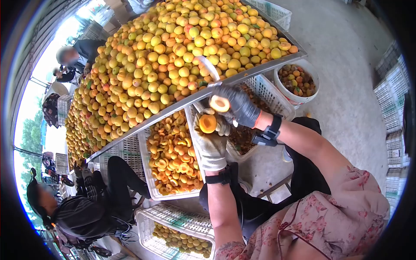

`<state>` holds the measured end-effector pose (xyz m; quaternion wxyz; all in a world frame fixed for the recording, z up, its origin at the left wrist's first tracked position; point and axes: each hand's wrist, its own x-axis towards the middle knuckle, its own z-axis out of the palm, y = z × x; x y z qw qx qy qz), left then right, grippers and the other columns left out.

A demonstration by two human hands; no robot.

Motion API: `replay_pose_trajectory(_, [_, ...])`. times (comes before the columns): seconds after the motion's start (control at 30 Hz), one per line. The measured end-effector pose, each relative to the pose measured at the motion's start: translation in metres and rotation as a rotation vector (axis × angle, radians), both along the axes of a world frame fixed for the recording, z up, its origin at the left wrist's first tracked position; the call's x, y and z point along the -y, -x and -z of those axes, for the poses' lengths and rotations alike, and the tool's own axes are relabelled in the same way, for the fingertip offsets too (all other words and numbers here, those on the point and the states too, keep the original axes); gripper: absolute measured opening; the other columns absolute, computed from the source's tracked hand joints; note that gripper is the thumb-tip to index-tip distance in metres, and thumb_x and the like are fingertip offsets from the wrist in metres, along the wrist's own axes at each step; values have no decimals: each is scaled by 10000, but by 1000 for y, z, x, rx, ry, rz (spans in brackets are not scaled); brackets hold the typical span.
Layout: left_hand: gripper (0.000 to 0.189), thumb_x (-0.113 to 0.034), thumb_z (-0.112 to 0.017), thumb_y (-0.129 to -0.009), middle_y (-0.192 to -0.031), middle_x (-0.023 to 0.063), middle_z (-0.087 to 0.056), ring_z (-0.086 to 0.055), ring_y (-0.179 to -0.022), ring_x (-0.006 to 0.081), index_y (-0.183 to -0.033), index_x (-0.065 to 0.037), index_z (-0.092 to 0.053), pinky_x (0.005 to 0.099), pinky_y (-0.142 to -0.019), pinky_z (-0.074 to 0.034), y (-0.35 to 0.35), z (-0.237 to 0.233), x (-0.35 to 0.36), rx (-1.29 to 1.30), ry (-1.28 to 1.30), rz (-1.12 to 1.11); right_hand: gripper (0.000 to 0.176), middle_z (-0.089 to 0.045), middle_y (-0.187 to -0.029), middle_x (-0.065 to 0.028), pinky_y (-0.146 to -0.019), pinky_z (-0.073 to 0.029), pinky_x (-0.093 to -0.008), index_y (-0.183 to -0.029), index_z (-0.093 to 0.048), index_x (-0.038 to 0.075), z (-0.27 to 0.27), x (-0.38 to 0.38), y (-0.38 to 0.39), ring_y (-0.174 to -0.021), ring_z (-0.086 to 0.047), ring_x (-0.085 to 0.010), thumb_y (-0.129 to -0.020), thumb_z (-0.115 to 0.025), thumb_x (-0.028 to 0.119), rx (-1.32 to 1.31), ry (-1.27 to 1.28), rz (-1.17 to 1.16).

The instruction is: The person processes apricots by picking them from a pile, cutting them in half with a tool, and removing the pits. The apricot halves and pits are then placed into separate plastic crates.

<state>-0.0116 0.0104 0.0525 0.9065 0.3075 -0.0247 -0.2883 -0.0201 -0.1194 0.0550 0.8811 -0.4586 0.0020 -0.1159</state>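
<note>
My left hand (212,141), in a pale work glove, holds an apricot half (207,124) with its cut face up. Just above and to the right, my right hand (238,105), in a dark grey glove, grips a knife (209,68) whose blade points up and left over the fruit table's edge. Another apricot half (219,103) is held against the fingers of that same hand. Below and to the left of my hands stands a white crate (152,184) of halved apricots (173,160). A crate of pits (242,141) lies partly hidden beneath my hands.
A metal-edged table (260,68) is heaped with whole apricots (173,56). To the right stands a white bucket (295,99) of fruit. A crate (173,219) holds fruit at the bottom. Co-workers sit at the left (86,214) and upper left (84,52). Crates (390,104) are stacked far right.
</note>
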Motion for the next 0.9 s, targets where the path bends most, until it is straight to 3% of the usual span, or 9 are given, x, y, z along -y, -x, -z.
replay_pose_trajectory(0.1, [482, -424, -327, -968, -564, 38, -443, -377, -472, 161, -971, -15, -583, 287, -485, -332, 3, -3, 1, 67, -41, -32, 266, -568, -655, -7, -471, -464, -234, -1072, -568, 92, -9, 13, 2, -469, -515, -123, -913, -588, 304, -47, -424, -275])
replay_pose_trajectory(0.17, [508, -463, -350, -967, -573, 35, -450, -377, -469, 160, -974, -12, -583, 283, -484, -338, 6, -3, 1, 52, -50, -29, 289, -516, -609, -40, -339, -333, -252, -967, -558, 114, -7, 4, -5, -375, -414, -138, -952, -453, 382, -76, -56, 176])
replay_pose_trajectory(0.23, [570, -542, -395, -935, -590, 52, -527, -476, -492, 168, -980, -7, -586, 304, -506, -418, 1, -7, -10, 44, 59, -9, 289, -511, -598, -48, -341, -333, -254, -980, -557, 127, -9, 9, -3, -369, -409, -142, -946, -449, 392, -64, -496, -198])
replay_pose_trajectory(0.37, [650, -596, -430, -879, -1052, 186, -583, -596, -933, 303, -1187, -29, -505, 428, -823, -506, -36, 2, -62, -155, -67, -431, 249, -549, -792, -6, -404, -388, -232, -1165, -534, 171, 5, 14, -5, -542, -498, -106, -937, -515, 267, 42, -509, -257])
replay_pose_trajectory(0.43, [888, -682, -461, -818, -1385, 234, -374, -386, -1275, 360, -1398, -28, -303, 526, -1052, -314, -46, 18, -75, -93, -430, -349, 237, -590, -835, -9, -393, -383, -222, -1113, -572, 123, 1, 10, -6, -550, -507, -91, -950, -509, 284, 64, -288, -346])
replay_pose_trajectory(0.53, [816, -584, -417, -898, -1488, 221, -185, -215, -1373, 367, -1434, -25, -158, 567, -1065, -236, -20, 4, -33, 93, -490, -310, 240, -625, -876, -2, -543, -452, -216, -1035, -625, 64, -3, -13, -9, -716, -571, -72, -917, -591, 270, -183, -155, -78])
replay_pose_trajectory(0.63, [515, -423, -437, -960, -1097, 113, -577, -555, -979, 180, -1240, 8, -475, 301, -860, -444, -5, -2, -1, 193, -587, -151, 182, -616, -885, 13, -755, -458, -228, -994, -652, 55, 4, -33, -8, -826, -549, -58, -922, -590, 211, -127, -27, 127])
replay_pose_trajectory(0.7, [282, -292, -494, -959, -860, 9, -582, -526, -752, 79, -1036, -33, -575, 206, -696, -439, 4, 2, 15, 465, -683, -445, 192, -612, -875, 20, -697, -457, -230, -1002, -648, 55, 15, -38, -16, -789, -544, -64, -922, -592, 221, -98, -278, 100])
replay_pose_trajectory(0.9, [146, -188, -556, -927, -839, 56, -581, -559, -735, 137, -949, -45, -536, 256, -688, -475, -2, 1, 7, 305, -527, -562, 176, -607, -777, 27, -630, -471, -230, -1008, -620, 50, 12, -26, -17, -706, -545, -54, -905, -618, 193, -74, 409, 278])
